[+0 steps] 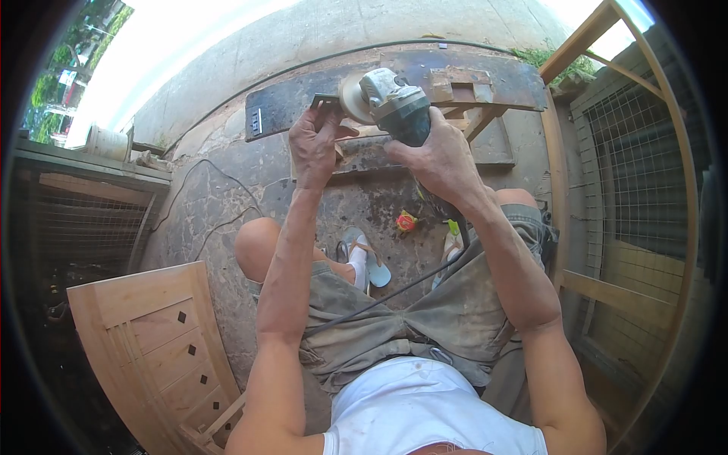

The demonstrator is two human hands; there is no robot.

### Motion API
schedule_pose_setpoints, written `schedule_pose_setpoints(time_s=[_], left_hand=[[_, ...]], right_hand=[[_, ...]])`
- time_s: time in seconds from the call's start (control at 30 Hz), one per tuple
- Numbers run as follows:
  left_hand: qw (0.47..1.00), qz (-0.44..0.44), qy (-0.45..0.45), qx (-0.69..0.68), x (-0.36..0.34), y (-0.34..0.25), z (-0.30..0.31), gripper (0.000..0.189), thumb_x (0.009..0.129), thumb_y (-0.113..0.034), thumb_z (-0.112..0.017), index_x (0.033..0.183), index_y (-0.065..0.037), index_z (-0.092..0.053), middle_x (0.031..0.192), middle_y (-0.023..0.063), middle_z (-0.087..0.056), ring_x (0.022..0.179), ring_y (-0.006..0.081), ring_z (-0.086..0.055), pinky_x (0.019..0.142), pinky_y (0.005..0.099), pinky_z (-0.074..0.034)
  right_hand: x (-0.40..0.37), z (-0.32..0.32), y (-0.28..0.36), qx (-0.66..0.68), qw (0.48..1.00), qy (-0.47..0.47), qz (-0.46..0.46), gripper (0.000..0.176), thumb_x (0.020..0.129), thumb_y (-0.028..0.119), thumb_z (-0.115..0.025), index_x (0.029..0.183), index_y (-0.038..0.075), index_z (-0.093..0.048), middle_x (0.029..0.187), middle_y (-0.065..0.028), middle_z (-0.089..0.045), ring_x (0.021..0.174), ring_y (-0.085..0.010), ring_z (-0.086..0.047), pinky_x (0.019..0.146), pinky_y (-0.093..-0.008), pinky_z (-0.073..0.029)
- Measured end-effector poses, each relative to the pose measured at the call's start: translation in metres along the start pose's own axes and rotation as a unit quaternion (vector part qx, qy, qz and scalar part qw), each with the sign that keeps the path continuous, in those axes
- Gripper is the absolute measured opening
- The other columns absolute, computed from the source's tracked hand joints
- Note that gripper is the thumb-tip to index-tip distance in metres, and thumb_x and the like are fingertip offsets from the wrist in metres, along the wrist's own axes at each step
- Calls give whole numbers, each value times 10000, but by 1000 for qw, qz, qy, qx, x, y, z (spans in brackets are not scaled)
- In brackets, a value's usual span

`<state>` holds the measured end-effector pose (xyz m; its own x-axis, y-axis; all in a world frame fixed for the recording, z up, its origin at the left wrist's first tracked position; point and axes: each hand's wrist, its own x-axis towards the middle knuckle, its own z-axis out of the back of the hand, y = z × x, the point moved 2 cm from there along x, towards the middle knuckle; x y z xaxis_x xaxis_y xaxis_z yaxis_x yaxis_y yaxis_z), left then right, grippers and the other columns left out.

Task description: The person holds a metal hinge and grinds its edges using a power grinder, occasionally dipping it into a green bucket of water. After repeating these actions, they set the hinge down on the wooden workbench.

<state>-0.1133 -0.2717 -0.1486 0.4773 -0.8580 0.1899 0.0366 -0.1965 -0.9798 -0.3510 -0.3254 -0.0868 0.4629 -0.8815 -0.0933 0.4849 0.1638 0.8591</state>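
Observation:
My right hand (pixel 440 155) is wrapped around the body of an angle grinder (pixel 402 110), with its cord running down across my lap. The pale round disc (pixel 354 98) of the grinder faces left. Close to that disc, my left hand (pixel 313 148) pinches a small dark flat piece (pixel 324 100) between thumb and fingers; its edge overlaps the disc's rim in this view. Both hands are held over a low dark bench (pixel 288 95). On its left end lies a small metal piece (pixel 256 121). A wooden block with a square cutout (pixel 461 76) rests on the bench's right side.
A wooden panel with dark diamond insets (pixel 171 334) leans at lower left. A red and yellow object (pixel 406 221) lies on the floor between my feet. Black cable (pixel 186 182) trails on the left. A wooden frame (pixel 557 227) and wire mesh (pixel 637 167) stand at right.

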Motion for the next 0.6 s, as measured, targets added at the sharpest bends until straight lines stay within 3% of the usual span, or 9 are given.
schedule_pose_setpoints(time_s=[0.1, 0.2, 0.3, 0.6], left_hand=[[1000, -14, -13, -1, 0, -9, 5, 246, 1105, -132, -744, 1297, 21, -748, 1172, 144, -833, 892, 195, -824, 735, 333, -706], [998, -9, -30, -50, 5, -16, 17, 229, 1098, -152, -759, 1263, 7, -752, 1170, 153, -838, 829, 212, -832, 709, 329, -692], [996, 10, -59, -73, 9, -16, 30, 192, 1087, -153, -772, 1240, -38, -754, 1181, 178, -839, 765, 210, -824, 743, 332, -689], [997, 20, -62, -43, 5, -12, 22, 274, 1083, -203, -791, 1261, 0, -742, 1157, 163, -842, 759, 195, -823, 677, 293, -668]], right_hand=[[0, 3, -2, -1, 1000, 1, -10, 700, 858, 376, -851, 1326, -103, -653, 1094, -241, -808, 1038, -324, -801, 969, -431, -614], [2, 6, -8, -14, 1000, -17, 4, 700, 860, 393, -841, 1276, -131, -636, 1025, -299, -796, 977, -394, -814, 920, -475, -630], [4, 6, -13, -17, 999, -36, 14, 692, 861, 391, -838, 1280, -123, -643, 1045, -294, -799, 997, -393, -812, 936, -478, -624], [2, 0, -7, -6, 998, -42, 39, 721, 868, 388, -858, 1309, -136, -633, 1054, -303, -799, 1018, -401, -815, 940, -480, -629]])
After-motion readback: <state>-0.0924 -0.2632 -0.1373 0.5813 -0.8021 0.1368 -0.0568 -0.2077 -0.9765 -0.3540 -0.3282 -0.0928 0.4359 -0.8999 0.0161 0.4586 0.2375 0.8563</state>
